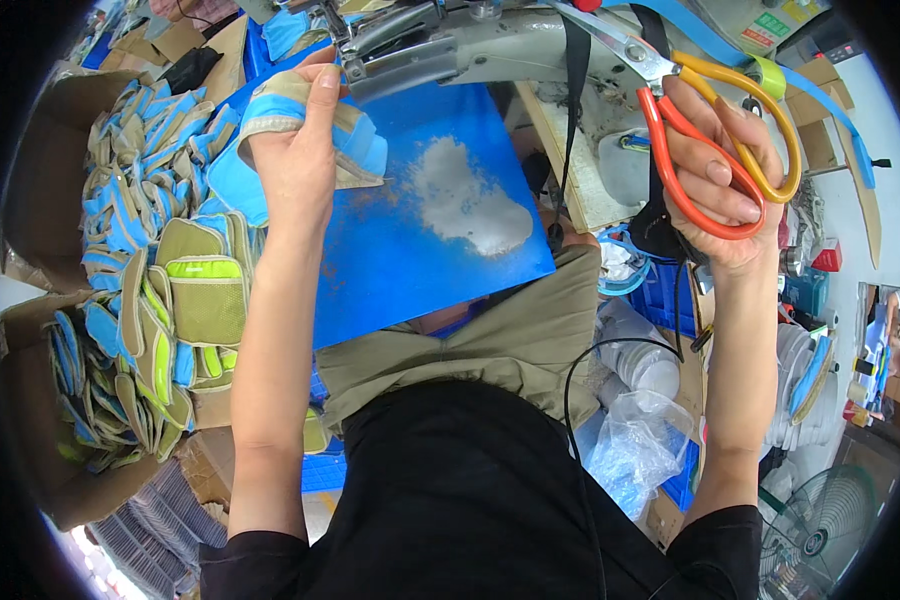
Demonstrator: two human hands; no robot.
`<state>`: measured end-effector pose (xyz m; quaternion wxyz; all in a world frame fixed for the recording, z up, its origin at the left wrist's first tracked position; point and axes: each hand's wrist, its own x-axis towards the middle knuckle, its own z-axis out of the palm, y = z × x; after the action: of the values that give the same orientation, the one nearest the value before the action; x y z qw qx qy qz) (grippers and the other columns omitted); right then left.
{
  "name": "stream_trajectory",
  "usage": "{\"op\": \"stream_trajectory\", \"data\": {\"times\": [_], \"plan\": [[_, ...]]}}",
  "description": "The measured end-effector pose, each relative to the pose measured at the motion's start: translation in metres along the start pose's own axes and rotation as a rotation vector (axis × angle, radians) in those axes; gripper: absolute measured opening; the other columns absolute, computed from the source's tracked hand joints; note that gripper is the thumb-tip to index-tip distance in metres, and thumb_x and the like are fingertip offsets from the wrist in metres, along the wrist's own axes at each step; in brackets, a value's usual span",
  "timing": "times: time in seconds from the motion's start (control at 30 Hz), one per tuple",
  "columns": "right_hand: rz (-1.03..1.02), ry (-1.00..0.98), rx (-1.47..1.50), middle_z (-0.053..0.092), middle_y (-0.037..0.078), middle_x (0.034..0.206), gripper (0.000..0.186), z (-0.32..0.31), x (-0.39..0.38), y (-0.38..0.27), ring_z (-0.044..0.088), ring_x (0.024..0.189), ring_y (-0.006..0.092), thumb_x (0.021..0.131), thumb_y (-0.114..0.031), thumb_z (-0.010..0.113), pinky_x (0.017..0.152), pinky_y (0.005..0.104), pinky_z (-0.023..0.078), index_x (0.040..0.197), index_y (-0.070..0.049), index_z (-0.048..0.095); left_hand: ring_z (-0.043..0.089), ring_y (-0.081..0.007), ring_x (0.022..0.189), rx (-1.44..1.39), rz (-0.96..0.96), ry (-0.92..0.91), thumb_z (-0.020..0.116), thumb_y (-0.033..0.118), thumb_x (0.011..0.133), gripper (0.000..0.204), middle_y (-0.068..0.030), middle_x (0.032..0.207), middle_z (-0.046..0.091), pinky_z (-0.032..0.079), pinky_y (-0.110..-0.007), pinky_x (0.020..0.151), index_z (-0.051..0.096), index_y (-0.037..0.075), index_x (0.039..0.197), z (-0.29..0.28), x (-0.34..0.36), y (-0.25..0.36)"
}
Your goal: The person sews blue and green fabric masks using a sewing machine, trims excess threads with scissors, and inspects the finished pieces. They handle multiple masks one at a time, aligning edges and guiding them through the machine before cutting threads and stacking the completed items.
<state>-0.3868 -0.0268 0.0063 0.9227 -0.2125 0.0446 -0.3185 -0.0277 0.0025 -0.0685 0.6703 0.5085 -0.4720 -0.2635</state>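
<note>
My left hand [305,165] pinches a blue and beige fabric piece [362,145] with a pale edging, thumb on top. It holds the piece beside the metal parts of a sewing machine [490,55], over the blue work table [435,285]. At the right, my right hand [715,185] grips a pair of scissors [658,145] with one red-orange and one yellow handle loop. The fingers pass through the loops, and the blades point up and left toward the machine, their tips near the top edge. A worn whitish patch marks the table between my hands.
Cardboard boxes [55,150] at the left hold heaps of blue, beige and green sewn fabric pieces [205,285]. Rolled white material [650,365] and a clear plastic bag [635,450] lie at the right. A fan [815,540] stands lower right. A black cable [570,400] hangs across my front.
</note>
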Motion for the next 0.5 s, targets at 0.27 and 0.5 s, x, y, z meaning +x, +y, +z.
{"op": "stream_trajectory", "data": {"times": [0.27, 0.5], "plan": [[0.029, 0.015, -0.028, 0.055, 0.016, 0.080, 0.017, -0.003, 0.001, -0.012, 0.048, 0.039, 0.0094, 0.108, -0.017, 0.049, 0.032, 0.0170, 0.041, 0.103, -0.005, 0.037, 0.067, -0.0121, 0.078, -0.292, -0.554, -0.428, 0.071, 0.029, 0.102, 0.034, -0.0086, 0.108, 0.075, 0.055, -0.028, 0.072, 0.071, 0.002, 0.122, -0.057, -0.005, 0.003], [0.034, 0.020, -0.029, 0.055, 0.016, 0.078, 0.018, -0.002, 0.002, -0.016, 0.046, 0.038, 0.0094, 0.108, -0.017, 0.049, 0.031, 0.0174, 0.039, 0.104, -0.005, 0.036, 0.070, -0.0114, 0.087, 0.008, -0.827, -0.339, 0.076, 0.031, 0.098, 0.045, -0.0068, 0.104, 0.075, 0.056, -0.026, 0.075, 0.066, -0.001, 0.127, -0.098, -0.029, -0.072]]}}
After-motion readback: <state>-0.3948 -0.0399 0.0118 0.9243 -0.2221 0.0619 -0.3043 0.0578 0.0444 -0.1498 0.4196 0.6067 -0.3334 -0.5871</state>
